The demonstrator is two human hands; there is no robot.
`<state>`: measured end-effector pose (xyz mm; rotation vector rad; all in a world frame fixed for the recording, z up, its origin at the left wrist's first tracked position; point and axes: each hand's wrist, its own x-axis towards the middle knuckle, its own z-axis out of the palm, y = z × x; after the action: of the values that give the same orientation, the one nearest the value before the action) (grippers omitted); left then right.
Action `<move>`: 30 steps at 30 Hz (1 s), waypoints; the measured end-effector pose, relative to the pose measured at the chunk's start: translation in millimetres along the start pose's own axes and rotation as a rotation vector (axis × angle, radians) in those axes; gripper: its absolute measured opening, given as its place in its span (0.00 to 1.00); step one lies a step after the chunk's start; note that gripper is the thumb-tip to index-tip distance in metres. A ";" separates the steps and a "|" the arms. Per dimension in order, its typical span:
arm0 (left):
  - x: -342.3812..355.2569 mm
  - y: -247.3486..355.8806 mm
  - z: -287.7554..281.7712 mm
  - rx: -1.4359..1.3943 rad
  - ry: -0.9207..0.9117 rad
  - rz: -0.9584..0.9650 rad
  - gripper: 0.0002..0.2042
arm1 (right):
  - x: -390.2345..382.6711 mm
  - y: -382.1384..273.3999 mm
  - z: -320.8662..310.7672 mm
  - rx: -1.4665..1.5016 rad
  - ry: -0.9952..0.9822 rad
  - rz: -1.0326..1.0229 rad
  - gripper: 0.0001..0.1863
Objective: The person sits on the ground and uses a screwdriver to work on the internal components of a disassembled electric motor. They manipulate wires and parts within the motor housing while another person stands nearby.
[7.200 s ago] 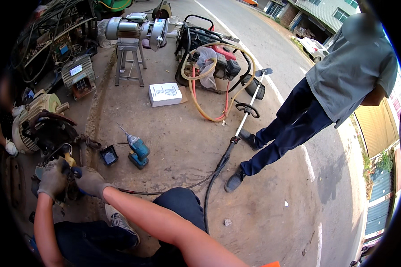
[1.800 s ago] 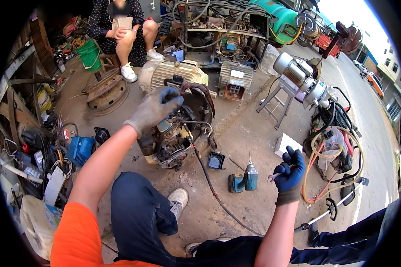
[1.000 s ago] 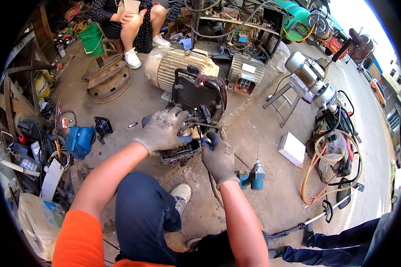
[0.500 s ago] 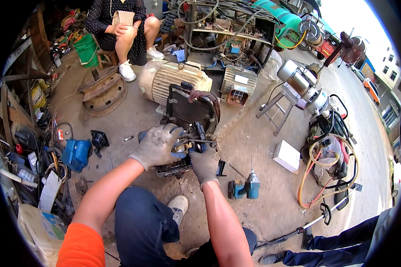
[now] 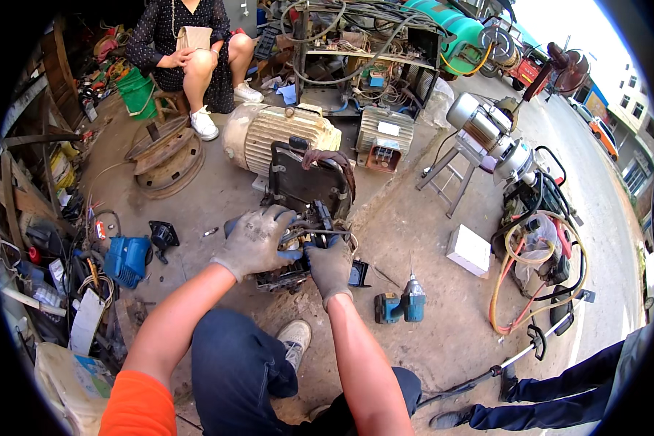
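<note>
Between my knees and a big motor stands a small dark machine (image 5: 287, 277) with a black tubular frame (image 5: 275, 171). Both hands wear grey gloves with blue fingertips. My left hand (image 5: 258, 238) is bent over the machine's left side, its thumb pointing inward toward the cables. At the right side, my right hand (image 5: 330, 270) is closed against the machine beside a black cable (image 5: 309, 234). The fingers of both hands are partly hidden, so the small parts they grip do not show. A teal cordless drill (image 5: 413, 299) stands bit-up on the ground to the right.
Behind the machine lie a large cream motor (image 5: 280, 138) and a grey motor (image 5: 385, 138). A rusty wheel rim (image 5: 168, 161) and blue power unit (image 5: 127, 260) are left; a white box (image 5: 468, 251) and hose-wrapped machine (image 5: 541, 251) right. A seated person (image 5: 196, 65) faces me.
The whole view has shifted slightly. Both hands stay at the same spots on the machine, with only very small movement of the left fingers.
</note>
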<state>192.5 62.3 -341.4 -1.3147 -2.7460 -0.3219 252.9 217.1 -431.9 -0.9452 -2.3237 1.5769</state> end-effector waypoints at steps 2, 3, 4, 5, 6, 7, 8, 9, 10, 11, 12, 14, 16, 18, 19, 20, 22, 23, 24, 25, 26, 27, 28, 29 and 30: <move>1.3 0.0 1.9 -0.006 -0.007 -0.017 0.38 | 1.2 4.8 0.6 -0.030 0.013 -0.012 0.29; 0.2 -2.0 2.6 0.004 0.005 -0.022 0.38 | 0.3 3.0 0.2 0.038 -0.009 -0.038 0.25; -0.8 -3.8 3.9 0.013 0.017 -0.028 0.38 | -1.0 1.0 -1.5 0.105 -0.031 -0.062 0.21; -1.9 -5.3 4.7 0.022 0.028 -0.032 0.38 | -2.1 -1.0 -2.9 0.173 -0.052 -0.086 0.18; -0.9 -3.6 4.2 0.021 0.020 -0.033 0.38 | -2.2 -2.5 -7.3 0.133 -0.061 -0.095 0.18; 0.1 -1.5 3.2 0.021 0.012 -0.034 0.38 | 1.3 1.8 -6.5 0.128 -0.063 -0.059 0.18; 0.8 0.3 2.1 0.021 0.004 -0.035 0.38 | 8.0 9.5 -3.3 0.124 -0.066 -0.022 0.18; 0.6 0.5 2.2 0.027 0.011 -0.029 0.38 | 7.2 4.9 -4.2 0.118 -0.073 0.014 0.19; 0.3 0.6 2.4 0.034 0.018 -0.024 0.38 | 3.0 2.4 -6.0 0.081 -0.016 -0.010 0.19; 0.0 0.6 2.2 0.041 0.025 -0.019 0.38 | 0.1 -2.4 -6.3 0.063 -0.012 0.008 0.22; 0.5 1.1 0.0 0.022 0.013 -0.021 0.38 | -2.3 -7.6 -5.8 0.046 -0.005 0.024 0.25; 1.6 1.3 -4.0 -0.015 -0.011 -0.025 0.38 | -4.1 -9.3 -0.2 0.067 0.060 -0.006 0.26; 2.3 0.3 -1.2 -0.010 0.006 -0.012 0.38 | 0.0 -0.6 3.9 0.080 0.113 -0.061 0.22; 0.9 -2.1 -2.1 0.004 0.019 -0.023 0.37 | -0.5 -2.0 -1.1 0.155 0.025 -0.109 0.19; 0.3 -1.4 -3.5 0.008 0.023 -0.033 0.37 | -0.2 -5.7 -9.6 0.219 -0.064 -0.085 0.17; -0.7 -1.0 -4.5 0.013 0.026 -0.043 0.37 | 5.2 -4.0 -12.1 0.253 -0.128 -0.010 0.16; 0.4 1.8 -4.7 0.021 0.020 -0.021 0.37 | 8.1 -2.5 -15.5 0.276 -0.151 0.043 0.15; 1.0 3.3 -5.2 0.026 0.016 -0.009 0.37 | 6.0 -2.3 -14.1 0.269 -0.116 0.022 0.15; 3.0 5.9 -6.7 0.000 -0.006 -0.023 0.37 | 4.6 -1.8 -14.3 0.257 -0.075 0.001 0.15; 5.0 8.2 -9.3 -0.026 -0.028 -0.035 0.37 | 5.0 1.2 -11.2 0.168 -0.016 -0.029 0.16; 7.0 10.1 -9.6 -0.053 -0.051 -0.046 0.37 | 6.8 6.1 -5.5 0.078 0.044 -0.057 0.17; 7.4 8.1 -4.7 -0.036 -0.011 -0.026 0.37 | 8.9 8.3 -2.7 -0.014 0.108 -0.086 0.17; 1.2 0.7 -0.2 -0.006 0.024 -0.016 0.37 | -0.4 -5.7 -2.4 0.021 0.099 0.000 0.21; -1.8 -3.2 2.1 0.022 0.059 -0.006 0.37 | -4.8 -13.6 -1.9 -0.007 0.106 -0.018 0.22; -1.7 0.3 -2.9 0.007 0.060 -0.009 0.37 | -4.5 -12.4 -1.0 -0.014 0.091 -0.018 0.22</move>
<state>193.8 60.6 -338.8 -1.2700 -2.7014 -0.3462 252.0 212.2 -419.6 -0.9749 -2.2782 1.4800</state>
